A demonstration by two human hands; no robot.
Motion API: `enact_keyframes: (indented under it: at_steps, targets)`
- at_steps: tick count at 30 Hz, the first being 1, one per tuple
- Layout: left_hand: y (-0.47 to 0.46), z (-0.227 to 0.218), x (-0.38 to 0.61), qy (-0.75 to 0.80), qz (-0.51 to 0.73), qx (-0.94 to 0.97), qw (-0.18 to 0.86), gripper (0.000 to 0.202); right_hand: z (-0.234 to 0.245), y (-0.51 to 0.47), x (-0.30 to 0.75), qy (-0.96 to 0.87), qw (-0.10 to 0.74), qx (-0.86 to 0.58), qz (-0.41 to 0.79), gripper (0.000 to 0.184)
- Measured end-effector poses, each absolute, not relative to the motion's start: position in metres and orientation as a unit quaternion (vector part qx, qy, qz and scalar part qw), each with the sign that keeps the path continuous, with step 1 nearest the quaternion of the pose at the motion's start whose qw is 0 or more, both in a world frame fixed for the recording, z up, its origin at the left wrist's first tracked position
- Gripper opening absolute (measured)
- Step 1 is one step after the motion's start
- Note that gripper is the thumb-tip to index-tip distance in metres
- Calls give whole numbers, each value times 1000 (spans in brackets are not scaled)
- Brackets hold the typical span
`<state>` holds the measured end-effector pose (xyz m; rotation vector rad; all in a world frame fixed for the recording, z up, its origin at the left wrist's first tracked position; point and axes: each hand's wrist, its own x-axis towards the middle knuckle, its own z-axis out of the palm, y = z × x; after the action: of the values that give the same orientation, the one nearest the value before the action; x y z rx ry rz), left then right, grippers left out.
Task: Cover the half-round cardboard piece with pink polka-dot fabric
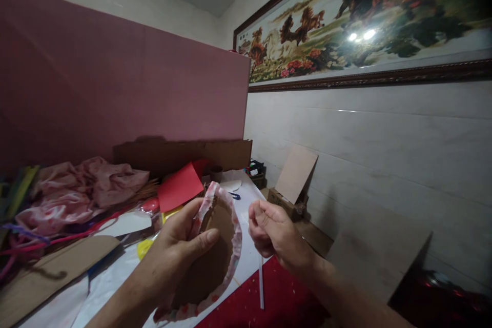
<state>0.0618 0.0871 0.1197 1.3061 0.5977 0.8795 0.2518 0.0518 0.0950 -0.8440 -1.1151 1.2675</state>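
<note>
My left hand [184, 236] grips a rounded cardboard piece [209, 261], thumb on its brown face and fingers behind. Pink patterned fabric [237, 241] is folded over the edge of that cardboard in a gathered rim. To the right of it, apart from the fabric, my right hand [271, 228] is closed with thumb and fingers pinched together. What it pinches, if anything, is too small to make out. A thin whitish stick [261, 284] shows just below the right hand; whether it is held or lies on the red surface, I cannot tell.
Crumpled pink fabric [111, 179], red paper [180, 187] and a cut cardboard piece [57, 266] lie at the left. A red surface [284, 297] is in front. Behind stand a pink panel [134, 82] and a cardboard box [282, 201]. A framed horse picture [326, 25] hangs on the wall.
</note>
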Motion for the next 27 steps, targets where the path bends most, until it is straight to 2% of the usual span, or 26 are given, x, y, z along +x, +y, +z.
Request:
enact_keyframes:
  at_steps: [2,6,11,17,21,27]
  targets:
    - [87,120,61,263,390,579,667,40,96,51,254,-488,558,-376,556,34]
    - [85,122,61,267,415,563,663,41,98,52,255,-476,568,-360,566,32]
    - [89,124,60,277,417,580,643,45,95,52,251,-480,540,-370,584,31]
    - [90,124,59,267,415,597,632,39,87,58,249,-477,589,-402,514,36]
    - [89,124,59,264,415,587,643,39,84,62,249,-506,566,-403,511,44]
    - [88,125,59,256,411,585,651,34,90,57,245,-530,575,-374,500,40]
